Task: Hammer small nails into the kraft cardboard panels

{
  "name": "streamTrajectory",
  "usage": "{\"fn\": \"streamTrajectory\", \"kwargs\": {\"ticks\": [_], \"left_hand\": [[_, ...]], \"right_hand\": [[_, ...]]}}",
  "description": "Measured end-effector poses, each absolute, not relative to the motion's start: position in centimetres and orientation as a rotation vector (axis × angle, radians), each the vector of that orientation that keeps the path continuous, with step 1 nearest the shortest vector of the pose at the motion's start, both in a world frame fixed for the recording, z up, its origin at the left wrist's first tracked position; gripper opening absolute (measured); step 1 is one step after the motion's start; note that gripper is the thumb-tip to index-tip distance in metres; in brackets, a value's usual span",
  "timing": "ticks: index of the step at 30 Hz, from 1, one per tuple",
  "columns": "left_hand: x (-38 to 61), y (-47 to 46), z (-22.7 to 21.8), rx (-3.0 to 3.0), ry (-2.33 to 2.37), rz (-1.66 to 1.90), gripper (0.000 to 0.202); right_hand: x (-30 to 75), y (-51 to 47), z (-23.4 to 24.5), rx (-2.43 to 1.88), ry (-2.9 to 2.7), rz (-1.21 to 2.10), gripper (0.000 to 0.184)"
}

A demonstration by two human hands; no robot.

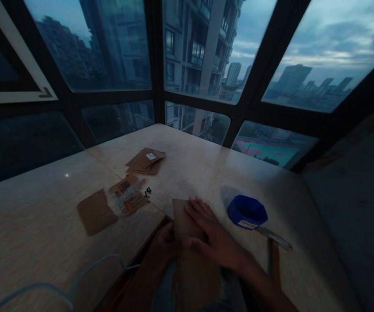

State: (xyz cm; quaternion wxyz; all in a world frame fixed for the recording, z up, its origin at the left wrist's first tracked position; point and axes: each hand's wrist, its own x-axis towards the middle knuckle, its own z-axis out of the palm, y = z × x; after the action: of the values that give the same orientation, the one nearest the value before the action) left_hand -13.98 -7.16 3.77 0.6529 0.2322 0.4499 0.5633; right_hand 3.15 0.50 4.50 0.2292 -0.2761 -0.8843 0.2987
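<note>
A brown piece of cardboard (198,277), long and folded-looking, lies close to my body at the table's near edge. My left hand (162,245) is at its left side, fingers curled against the edge and partly in shadow. Flat across its upper face rests my right hand (214,238), fingers stretched out towards the far end and thumb pointing left. The lower end of the cardboard fades into shadow over my lap.
Left of centre lie a brown paper piece (96,212), clear plastic packets (128,197), small dark screws (147,191) and stacked cardboard pieces (146,162). To the right are a blue container (248,212) and a hammer (274,242). A pale cable (99,261) crosses the left front.
</note>
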Motion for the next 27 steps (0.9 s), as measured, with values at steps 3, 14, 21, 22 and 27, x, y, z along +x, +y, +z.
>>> {"fn": "streamTrajectory", "kwargs": {"ticks": [3,14,21,22,27], "left_hand": [[-13.8,-7.0,3.0,0.557,0.995,1.288,0.065],[-12.1,-6.9,3.0,0.497,1.002,1.280,0.075],[-11.0,-6.7,3.2,0.967,1.719,1.493,0.056],[-10.5,-6.9,3.2,1.050,1.764,1.524,0.057],[-6.8,-8.8,3.0,1.401,1.761,1.479,0.077]], "right_hand": [[4.2,0.2,4.8,-0.704,-2.493,0.878,0.119],[4.9,-0.4,5.1,-0.795,-2.401,0.864,0.118],[5.1,-1.5,5.3,-0.971,-1.543,1.404,0.068],[4.8,-1.8,5.2,-0.916,-1.438,1.561,0.068],[3.1,-3.1,5.0,-0.693,-1.122,1.903,0.069]]}}
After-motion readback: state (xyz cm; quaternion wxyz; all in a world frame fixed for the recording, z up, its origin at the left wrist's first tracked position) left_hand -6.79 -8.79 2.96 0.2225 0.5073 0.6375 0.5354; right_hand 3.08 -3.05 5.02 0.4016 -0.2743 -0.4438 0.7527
